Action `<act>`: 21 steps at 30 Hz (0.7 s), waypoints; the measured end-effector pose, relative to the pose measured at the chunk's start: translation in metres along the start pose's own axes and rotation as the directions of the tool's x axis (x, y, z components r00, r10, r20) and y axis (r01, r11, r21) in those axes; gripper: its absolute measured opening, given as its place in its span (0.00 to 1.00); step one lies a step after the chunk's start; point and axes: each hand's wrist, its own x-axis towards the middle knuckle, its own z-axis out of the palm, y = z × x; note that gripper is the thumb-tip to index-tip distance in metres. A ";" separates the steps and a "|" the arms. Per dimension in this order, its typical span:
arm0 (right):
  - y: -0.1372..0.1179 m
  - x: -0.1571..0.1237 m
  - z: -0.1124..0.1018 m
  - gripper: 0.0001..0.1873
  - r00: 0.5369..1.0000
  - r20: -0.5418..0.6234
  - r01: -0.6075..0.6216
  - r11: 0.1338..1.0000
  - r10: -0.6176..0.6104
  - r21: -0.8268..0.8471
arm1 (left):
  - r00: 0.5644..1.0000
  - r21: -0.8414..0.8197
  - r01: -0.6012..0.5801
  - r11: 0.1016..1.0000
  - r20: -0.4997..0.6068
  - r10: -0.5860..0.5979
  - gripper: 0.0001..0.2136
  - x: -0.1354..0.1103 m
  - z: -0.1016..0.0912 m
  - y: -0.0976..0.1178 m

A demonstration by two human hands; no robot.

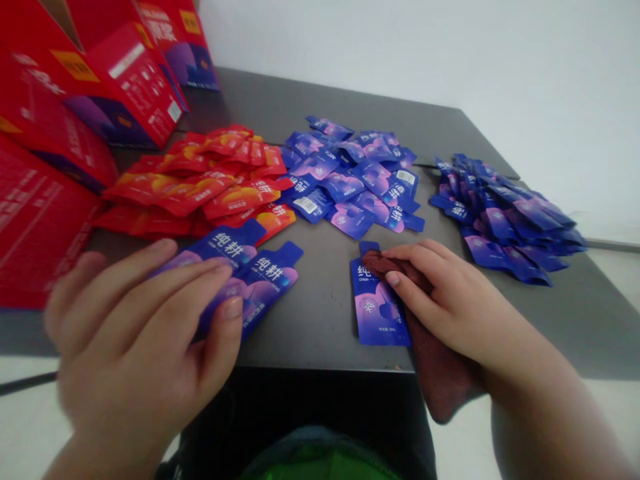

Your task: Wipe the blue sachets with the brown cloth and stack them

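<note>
My left hand (135, 333) grips two blue pouches (250, 273) with white characters, fanned out just above the dark table's (320, 307) near edge. My right hand (450, 300) presses a dark red cloth (440, 373) onto the top of a single blue pouch (377, 307) lying flat near the table's front edge. The cloth hangs down over that edge under my wrist.
A heap of red-orange pouches (200, 183) lies at the left, a heap of blue pouches (350, 177) in the middle, and a neater blue stack (505, 217) at the right. Red cartons (100, 73) stand at the back left, and another red carton (35, 227) fills the left edge.
</note>
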 end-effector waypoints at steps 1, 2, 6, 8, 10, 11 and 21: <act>0.000 0.000 0.000 0.17 1.000 -0.001 0.002 1.000 -0.002 0.000 | 1.000 -0.041 -0.009 0.999 -0.013 0.008 0.23 -0.002 -0.002 0.006; -0.001 0.000 0.000 0.17 1.000 -0.001 0.005 1.000 -0.005 0.001 | 1.000 -0.084 -0.013 0.996 -0.008 0.012 0.22 -0.003 -0.004 0.015; -0.002 0.000 0.002 0.16 1.000 -0.006 0.008 1.000 -0.007 0.016 | 0.977 -0.383 -0.121 0.916 0.116 0.177 0.16 0.003 -0.003 0.065; -0.001 -0.001 0.002 0.15 1.000 -0.015 0.015 0.999 -0.015 0.029 | 0.967 -0.473 -0.084 0.877 0.173 0.186 0.20 0.012 0.006 0.091; -0.001 -0.003 -0.001 0.14 0.998 -0.053 0.023 0.999 -0.021 0.046 | 0.957 -0.482 0.090 0.872 0.283 0.058 0.40 0.024 0.020 0.109; -0.001 -0.005 -0.003 0.13 0.996 -0.087 0.027 0.998 -0.022 0.052 | 0.942 -0.481 0.161 0.862 0.336 0.012 0.47 0.030 0.027 0.114; -0.017 -0.016 -0.006 0.09 0.932 0.222 0.259 0.955 -0.287 0.144 | 0.869 -0.546 0.117 0.829 0.460 0.181 0.44 0.060 0.055 0.099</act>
